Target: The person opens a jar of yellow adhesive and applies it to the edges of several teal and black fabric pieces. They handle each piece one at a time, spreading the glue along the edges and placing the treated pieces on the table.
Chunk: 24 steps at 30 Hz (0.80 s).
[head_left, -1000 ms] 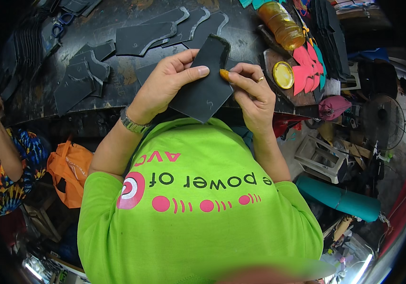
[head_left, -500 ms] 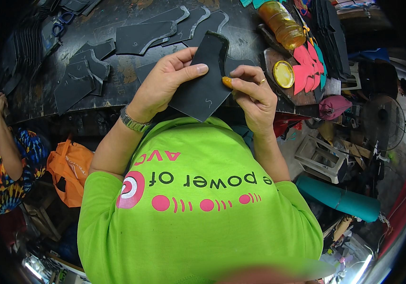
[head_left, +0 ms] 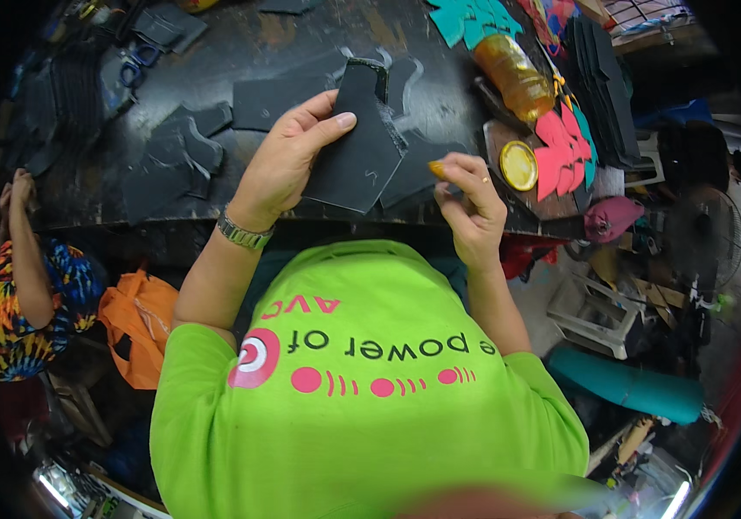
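My left hand (head_left: 301,151) grips a flat black cut sheet piece (head_left: 355,160), thumb on top and fingers beneath. Along the piece's curved right edge runs a dark, glossy, wet-looking strip. Just right of it, my right hand (head_left: 472,203) hovers apart from the piece, index finger and thumb separated. Its index fingertip is amber-yellow; whether this is a coating or a cover I cannot tell. Below and beyond the held piece, more black cut pieces (head_left: 280,102) with pale curved edges lie on the dark table (head_left: 241,30).
An amber-filled jar (head_left: 513,78) lies tilted beside a round yellow lid (head_left: 518,165) and coral-red cut pieces (head_left: 558,147). Blue-handled scissors (head_left: 133,71) lie far left near stacked black pieces (head_left: 68,108). A co-worker's hands (head_left: 20,192) rest at the left table edge.
My right hand has drawn away from the piece's edge toward the right. The held piece has shifted slightly left, and the whole view has moved a little.
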Motion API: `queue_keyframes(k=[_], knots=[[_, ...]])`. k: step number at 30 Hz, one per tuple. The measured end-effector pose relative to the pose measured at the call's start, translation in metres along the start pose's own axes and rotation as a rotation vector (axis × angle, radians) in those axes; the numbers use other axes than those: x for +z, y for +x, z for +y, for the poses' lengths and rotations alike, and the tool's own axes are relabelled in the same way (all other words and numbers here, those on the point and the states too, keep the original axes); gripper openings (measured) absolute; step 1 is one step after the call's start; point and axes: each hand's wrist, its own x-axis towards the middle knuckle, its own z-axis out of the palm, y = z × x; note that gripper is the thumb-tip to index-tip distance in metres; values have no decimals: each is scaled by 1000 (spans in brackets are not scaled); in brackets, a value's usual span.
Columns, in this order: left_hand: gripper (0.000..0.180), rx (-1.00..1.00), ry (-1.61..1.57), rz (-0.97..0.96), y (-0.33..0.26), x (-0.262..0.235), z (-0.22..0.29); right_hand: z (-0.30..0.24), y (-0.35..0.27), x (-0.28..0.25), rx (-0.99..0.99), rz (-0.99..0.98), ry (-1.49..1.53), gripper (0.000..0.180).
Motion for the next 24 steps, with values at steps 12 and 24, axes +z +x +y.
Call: queue_keyframes(k=[12,24], knots=[[48,257,921,440,152,-130,129,51,-17,12,-70,255,-96,71],[39,294,1613,640,255,-193,111,46,-12,13,-41,205,-127,75]])
